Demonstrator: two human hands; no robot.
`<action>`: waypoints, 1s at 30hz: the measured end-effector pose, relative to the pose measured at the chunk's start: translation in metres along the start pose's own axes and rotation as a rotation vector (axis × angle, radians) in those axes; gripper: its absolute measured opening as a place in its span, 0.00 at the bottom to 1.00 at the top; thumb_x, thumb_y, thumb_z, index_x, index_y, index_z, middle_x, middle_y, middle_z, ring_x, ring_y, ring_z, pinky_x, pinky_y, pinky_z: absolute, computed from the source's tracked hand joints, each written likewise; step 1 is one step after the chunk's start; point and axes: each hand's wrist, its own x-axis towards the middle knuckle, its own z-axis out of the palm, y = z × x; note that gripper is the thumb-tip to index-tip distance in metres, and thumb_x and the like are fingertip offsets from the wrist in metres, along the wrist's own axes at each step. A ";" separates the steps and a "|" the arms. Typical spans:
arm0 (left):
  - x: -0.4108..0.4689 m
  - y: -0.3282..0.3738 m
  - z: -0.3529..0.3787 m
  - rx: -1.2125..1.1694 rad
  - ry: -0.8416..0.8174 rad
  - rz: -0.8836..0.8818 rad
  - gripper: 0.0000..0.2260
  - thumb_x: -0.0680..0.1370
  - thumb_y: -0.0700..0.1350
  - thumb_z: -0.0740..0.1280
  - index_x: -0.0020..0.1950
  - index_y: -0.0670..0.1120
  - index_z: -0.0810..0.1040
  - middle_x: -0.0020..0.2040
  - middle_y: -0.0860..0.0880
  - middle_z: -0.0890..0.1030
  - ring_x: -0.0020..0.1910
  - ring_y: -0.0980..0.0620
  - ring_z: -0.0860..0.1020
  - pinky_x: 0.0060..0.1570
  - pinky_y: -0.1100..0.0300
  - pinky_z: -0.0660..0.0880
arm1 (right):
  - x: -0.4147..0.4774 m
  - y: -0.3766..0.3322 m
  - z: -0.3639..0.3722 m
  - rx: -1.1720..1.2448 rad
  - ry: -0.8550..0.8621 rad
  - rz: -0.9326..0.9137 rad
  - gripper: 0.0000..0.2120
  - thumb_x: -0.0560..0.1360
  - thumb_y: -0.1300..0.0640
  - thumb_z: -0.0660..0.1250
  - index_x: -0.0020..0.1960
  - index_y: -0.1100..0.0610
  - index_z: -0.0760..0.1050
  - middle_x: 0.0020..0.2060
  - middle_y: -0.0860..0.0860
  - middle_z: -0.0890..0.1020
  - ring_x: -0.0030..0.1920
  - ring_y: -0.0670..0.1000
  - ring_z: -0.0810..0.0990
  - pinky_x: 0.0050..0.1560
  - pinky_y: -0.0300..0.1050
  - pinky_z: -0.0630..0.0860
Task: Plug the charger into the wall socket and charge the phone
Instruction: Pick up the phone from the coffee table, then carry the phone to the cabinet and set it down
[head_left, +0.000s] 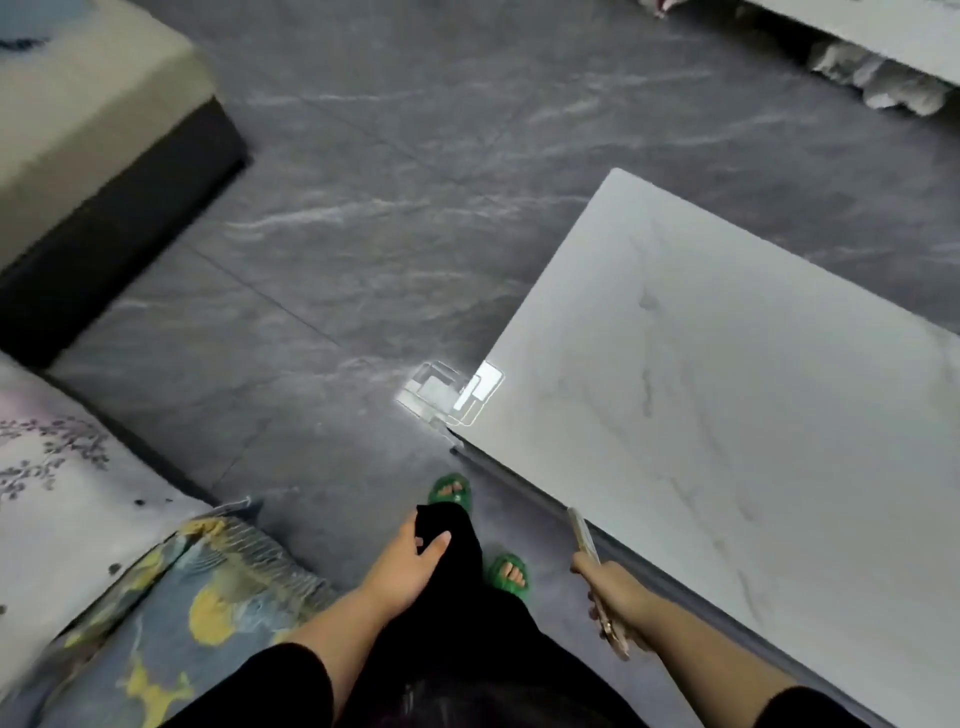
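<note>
While we look down at the dark marbled floor (395, 249), our right hand (613, 597) at the lower right of the frame is wrapped around a phone (584, 535), which we see edge-on, its top end pointing up toward the near edge of the white table (727, 389). The phone sits just beside that table edge without touching it, as far as we can tell. Our left hand (410, 561), low in the middle of the frame, rests on our knee with the fingers loosely curled over the black trousers (457, 571); it grasps nothing else that we can see. Below the hands our two feet in green sandals (451, 491) stand on the floor, one ahead of the other, close to the table's corner. A bright reflection (452, 392) lies across the floor and that corner at the centre of the frame. At the lower left is a patterned blue and yellow cushion (208, 613) against a pale flowered cover (62, 478). A beige seat with a dark base (93, 135) fills the upper left. Everything is somewhat blurred.
</note>
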 end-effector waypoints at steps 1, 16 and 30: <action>-0.005 -0.010 -0.008 -0.028 0.031 -0.022 0.32 0.78 0.55 0.61 0.77 0.46 0.52 0.67 0.41 0.74 0.65 0.45 0.74 0.62 0.56 0.69 | 0.001 -0.013 0.008 -0.036 -0.030 -0.024 0.13 0.69 0.49 0.65 0.41 0.58 0.67 0.30 0.52 0.67 0.31 0.52 0.68 0.35 0.46 0.63; 0.012 -0.092 -0.230 -0.566 0.142 -0.229 0.10 0.80 0.43 0.61 0.56 0.37 0.75 0.43 0.42 0.77 0.35 0.50 0.73 0.30 0.63 0.69 | 0.052 -0.274 0.151 -0.190 -0.125 -0.173 0.21 0.62 0.42 0.65 0.48 0.55 0.73 0.39 0.53 0.69 0.33 0.51 0.70 0.30 0.39 0.66; 0.169 0.119 -0.398 -0.327 -0.008 0.007 0.13 0.81 0.43 0.60 0.63 0.41 0.71 0.55 0.44 0.75 0.52 0.47 0.75 0.38 0.63 0.66 | 0.088 -0.318 0.090 0.306 0.113 0.106 0.21 0.64 0.45 0.67 0.52 0.56 0.74 0.42 0.54 0.71 0.39 0.53 0.72 0.36 0.43 0.68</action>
